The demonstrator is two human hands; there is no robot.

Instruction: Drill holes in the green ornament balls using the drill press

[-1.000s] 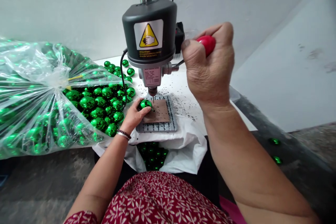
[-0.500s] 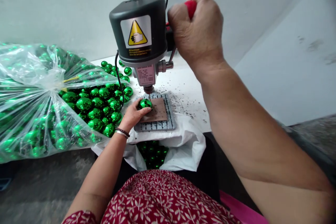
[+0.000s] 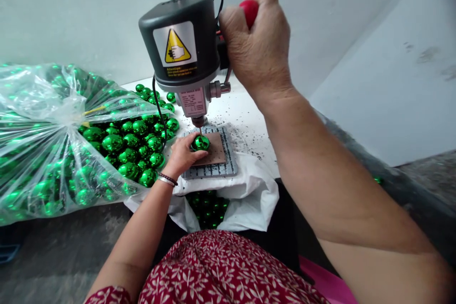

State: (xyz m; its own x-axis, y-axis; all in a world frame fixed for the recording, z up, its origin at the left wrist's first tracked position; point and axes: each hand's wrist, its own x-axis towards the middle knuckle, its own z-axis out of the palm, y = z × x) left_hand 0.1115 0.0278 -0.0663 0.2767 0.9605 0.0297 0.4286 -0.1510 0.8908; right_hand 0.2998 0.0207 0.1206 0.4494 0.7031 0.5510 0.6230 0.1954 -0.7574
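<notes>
My left hand (image 3: 182,154) grips a shiny green bauble (image 3: 202,142) between thumb and fingers, under the drill press (image 3: 180,40). The thin drill bit (image 3: 200,130) points down at the top of the bauble; whether it has gone in, I cannot tell. A brown board (image 3: 215,149) lies beneath, on the grey slotted base plate (image 3: 231,168). Up at the right of the motor housing, my right hand (image 3: 261,42) is closed round the red-knobbed lever (image 3: 249,12), whose knob shows between thumb and fingers.
Many green baubles (image 3: 130,154) spill from a clear plastic bag (image 3: 71,104) on the left. A white sack (image 3: 254,194) with more baubles inside hangs open at the table's front edge. Dark shavings dot the white table (image 3: 249,109). A black cable (image 3: 156,104) runs down beside the press.
The press and my right hand appear slightly farther left in view. My left hand and the bauble sit a little farther right relative to the board, with the bauble now under the bit.
</notes>
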